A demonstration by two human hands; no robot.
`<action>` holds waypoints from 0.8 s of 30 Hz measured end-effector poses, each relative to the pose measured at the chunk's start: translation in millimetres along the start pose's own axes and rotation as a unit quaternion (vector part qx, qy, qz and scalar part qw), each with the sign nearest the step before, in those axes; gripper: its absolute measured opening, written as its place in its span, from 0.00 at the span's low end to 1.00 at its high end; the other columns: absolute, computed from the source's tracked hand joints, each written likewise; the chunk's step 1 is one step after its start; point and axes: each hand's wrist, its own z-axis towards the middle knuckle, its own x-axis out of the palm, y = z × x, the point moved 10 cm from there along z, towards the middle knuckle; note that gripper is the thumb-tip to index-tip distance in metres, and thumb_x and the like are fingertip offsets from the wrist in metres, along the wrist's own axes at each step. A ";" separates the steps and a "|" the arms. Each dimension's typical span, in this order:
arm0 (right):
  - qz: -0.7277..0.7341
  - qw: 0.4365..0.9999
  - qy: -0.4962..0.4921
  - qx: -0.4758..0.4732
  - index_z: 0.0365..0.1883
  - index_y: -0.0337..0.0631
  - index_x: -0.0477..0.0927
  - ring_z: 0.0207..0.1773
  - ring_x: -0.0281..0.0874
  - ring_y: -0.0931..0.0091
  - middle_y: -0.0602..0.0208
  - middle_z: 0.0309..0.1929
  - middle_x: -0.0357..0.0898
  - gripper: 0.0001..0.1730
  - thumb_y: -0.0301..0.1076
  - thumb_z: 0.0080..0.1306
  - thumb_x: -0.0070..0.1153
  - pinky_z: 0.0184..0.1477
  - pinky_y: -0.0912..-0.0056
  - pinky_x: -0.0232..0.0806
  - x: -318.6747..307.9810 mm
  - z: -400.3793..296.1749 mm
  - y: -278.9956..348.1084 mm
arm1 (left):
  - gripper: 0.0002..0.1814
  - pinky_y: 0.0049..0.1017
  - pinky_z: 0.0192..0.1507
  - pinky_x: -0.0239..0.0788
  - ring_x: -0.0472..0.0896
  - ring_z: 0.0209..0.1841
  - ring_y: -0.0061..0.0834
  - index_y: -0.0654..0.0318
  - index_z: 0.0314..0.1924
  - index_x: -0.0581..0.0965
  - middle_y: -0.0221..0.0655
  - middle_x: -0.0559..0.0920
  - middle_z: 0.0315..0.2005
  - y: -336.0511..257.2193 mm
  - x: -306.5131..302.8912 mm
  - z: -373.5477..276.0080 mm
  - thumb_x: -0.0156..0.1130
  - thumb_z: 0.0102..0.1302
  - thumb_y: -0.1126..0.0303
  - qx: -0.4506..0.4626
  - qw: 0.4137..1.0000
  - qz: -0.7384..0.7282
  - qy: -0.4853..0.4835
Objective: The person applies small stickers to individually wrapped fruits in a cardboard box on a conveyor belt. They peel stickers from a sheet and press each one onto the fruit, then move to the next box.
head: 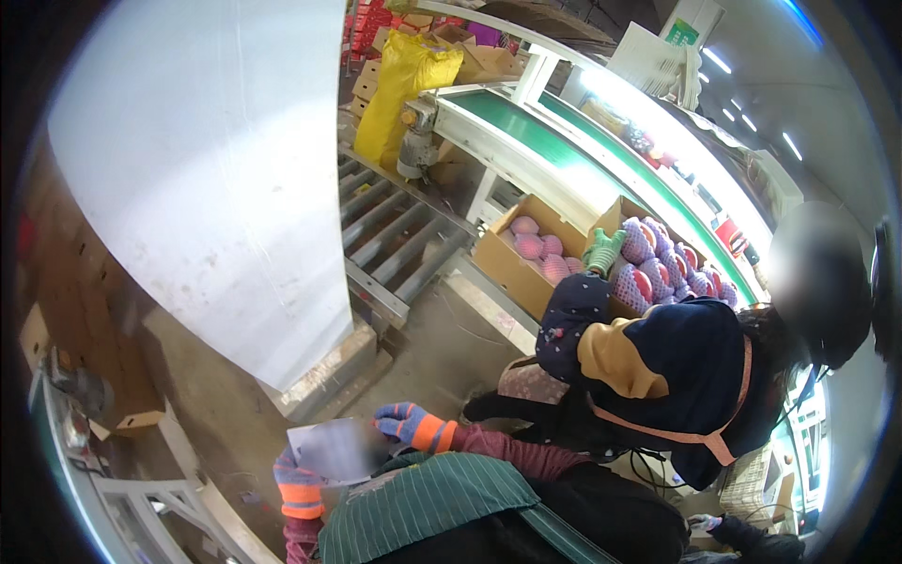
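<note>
Both my hands wear knitted gloves in greyish blue and orange. At the lower left, my left hand (298, 483) grips the left edge of a sheet of paper (328, 450), partly blurred. The fingers of my right hand (414, 426) are bent around its right edge, where blur hides the exact contact. A green striped apron (430, 504) covers my front just below the paper. To the right, a co-worker's green-gloved hand (603, 250) rests at an open cardboard box (620, 211) of fruit in purple foam nets. Beside it, another cardboard box (518, 271) holds fruit in pink nets.
A large white panel (225, 162) stands at the left, next to a roller conveyor (394, 243). Behind the boxes runs a green belt conveyor (521, 130), with a yellow sack (402, 84) at its end. The co-worker (676, 374) stands close on my right. A metal frame (162, 504) is at lower left.
</note>
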 end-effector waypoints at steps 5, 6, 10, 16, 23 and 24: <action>-0.058 0.998 0.024 -0.002 0.36 0.38 0.70 0.26 0.68 0.82 0.70 0.26 0.72 0.11 0.34 0.57 0.45 0.29 0.80 0.63 27.5 36.8 -1.6 | 0.08 0.16 0.14 0.57 0.68 0.16 0.16 0.64 0.31 0.72 0.27 0.73 0.20 13.4 -52.1 35.4 0.53 0.51 0.71 -0.133 0.975 -0.174 -0.041; -0.031 0.999 0.023 0.009 0.36 0.37 0.70 0.27 0.68 0.82 0.70 0.26 0.72 0.11 0.33 0.57 0.44 0.30 0.80 0.63 30.7 44.9 -5.0 | 0.07 0.13 0.11 0.54 0.67 0.14 0.13 0.66 0.32 0.72 0.27 0.73 0.19 16.8 -56.3 37.5 0.53 0.52 0.71 -0.166 0.950 -0.250 -0.082; -0.065 0.997 0.006 -0.030 0.36 0.36 0.71 0.27 0.68 0.81 0.71 0.25 0.72 0.12 0.33 0.56 0.46 0.31 0.80 0.63 28.7 60.2 1.2 | 0.09 0.16 0.15 0.61 0.70 0.18 0.16 0.68 0.35 0.71 0.29 0.75 0.22 18.1 -49.8 51.0 0.52 0.53 0.72 -0.207 0.952 -0.211 -0.077; 0.052 0.998 0.046 0.001 0.30 0.39 0.74 0.24 0.68 0.82 0.71 0.22 0.72 0.12 0.38 0.55 0.46 0.28 0.80 0.63 36.2 79.5 2.4 | 0.13 0.26 0.30 0.63 0.71 0.27 0.19 0.57 0.42 0.69 0.34 0.75 0.26 58.1 -22.4 46.1 0.44 0.58 0.65 -0.257 0.959 -0.106 0.050; -0.030 0.992 -0.068 -0.101 0.30 0.43 0.75 0.26 0.69 0.81 0.73 0.22 0.73 0.10 0.34 0.49 0.51 0.30 0.79 0.63 16.0 72.7 32.0 | 0.10 0.23 0.32 0.64 0.72 0.29 0.20 0.60 0.39 0.71 0.35 0.76 0.29 46.7 23.7 77.8 0.45 0.57 0.69 -0.186 0.974 -0.058 0.117; 0.002 0.982 -0.125 -0.140 0.28 0.41 0.76 0.28 0.68 0.81 0.72 0.24 0.74 0.09 0.34 0.49 0.52 0.32 0.79 0.63 7.1 65.3 39.4 | 0.10 0.23 0.33 0.64 0.72 0.30 0.20 0.60 0.39 0.71 0.35 0.76 0.29 46.3 29.3 80.6 0.46 0.57 0.70 -0.173 0.974 -0.064 0.128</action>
